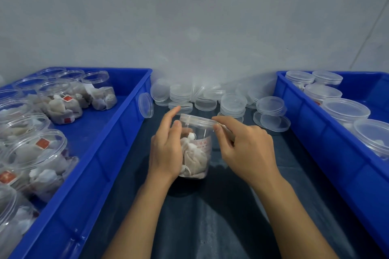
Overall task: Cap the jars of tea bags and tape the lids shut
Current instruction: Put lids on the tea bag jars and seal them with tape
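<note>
A clear plastic jar (196, 153) holding tea bags stands on the dark cloth in the middle, with a clear lid (196, 120) on top. My left hand (167, 147) wraps around the jar's left side, index finger raised near the lid's rim. My right hand (246, 147) pinches the lid's right edge between thumb and fingers. No tape roll is visible.
A blue crate (117, 153) on the left holds several uncapped jars of tea bags. A blue crate (315, 132) on the right holds capped jars. Loose clear lids (232, 103) are piled against the grey wall behind the jar.
</note>
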